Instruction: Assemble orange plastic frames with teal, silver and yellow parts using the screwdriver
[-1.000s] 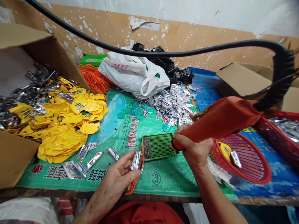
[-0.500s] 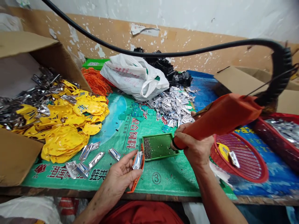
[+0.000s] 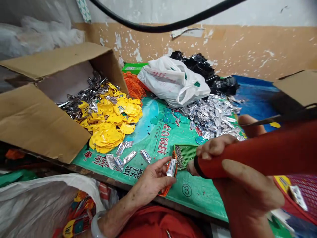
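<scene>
In my left hand [image 3: 152,178] I hold an orange plastic part [image 3: 165,191] with a shiny silver metal plate [image 3: 171,167] on it, thumb and fingers around its edges. My right hand [image 3: 250,190] grips a red-wrapped electric screwdriver [image 3: 274,148] with a black ring near its nose. The nose points left toward the orange part; its tip is hard to make out. Just beyond the left hand lies a green mesh tray [image 3: 194,153] with small screws [image 3: 182,157] heaped at its left end. Several loose silver plates [image 3: 130,157] lie left of my left hand.
Yellow plastic parts [image 3: 109,135] spill from a cardboard box [image 3: 47,122] on the left. A white plastic bag [image 3: 168,82], a heap of silver plates [image 3: 213,114] and black parts [image 3: 223,84] sit behind. A red basket [image 3: 303,191] stands right. A black cable [image 3: 158,29] hangs overhead.
The view has swung left, so the table things sit farther right. The screwdriver has come closer to the camera, now lying more level, its nose nearer the orange part. My left hand keeps its hold.
</scene>
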A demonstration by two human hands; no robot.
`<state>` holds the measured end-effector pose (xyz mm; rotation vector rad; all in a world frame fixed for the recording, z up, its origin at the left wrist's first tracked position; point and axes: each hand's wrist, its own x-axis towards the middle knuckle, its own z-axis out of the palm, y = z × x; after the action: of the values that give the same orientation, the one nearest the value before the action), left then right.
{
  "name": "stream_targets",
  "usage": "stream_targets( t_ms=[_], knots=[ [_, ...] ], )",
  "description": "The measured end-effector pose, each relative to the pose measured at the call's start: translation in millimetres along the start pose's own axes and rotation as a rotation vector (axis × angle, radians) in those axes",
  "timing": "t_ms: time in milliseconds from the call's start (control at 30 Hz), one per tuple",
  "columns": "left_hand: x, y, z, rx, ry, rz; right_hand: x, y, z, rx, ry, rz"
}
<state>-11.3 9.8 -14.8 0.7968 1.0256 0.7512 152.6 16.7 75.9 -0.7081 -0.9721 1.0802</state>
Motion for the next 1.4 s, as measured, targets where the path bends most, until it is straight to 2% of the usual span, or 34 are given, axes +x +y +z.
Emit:
stream_targets(
  t_ms=[200,433,1033,1200,1400],
  knots=[
    [-0.1,-2.6,-0.7,-0.103,-0.065,-0.009,-6.2,9.7,12.8,0.008,-0.061,0.042],
    [-0.2,-3.7,0.2,-0.101,-0.078,0.005,-7.7,16.5,12.7,0.013,-0.078,0.083],
    [-2.2,2.2,4.1,-0.067,-0.102,0.042,-8.4,19.4,16.5,0.014,-0.041,0.120],
    [-3.6,5.6,5.9,0.020,-0.094,0.100,-10.6,21.2,17.6,-0.059,-0.034,0.108],
    [-4.8,10.0,11.8,0.043,-0.048,0.128,-14.6,25.6,12.6,-0.293,-0.096,0.071]
  ],
)
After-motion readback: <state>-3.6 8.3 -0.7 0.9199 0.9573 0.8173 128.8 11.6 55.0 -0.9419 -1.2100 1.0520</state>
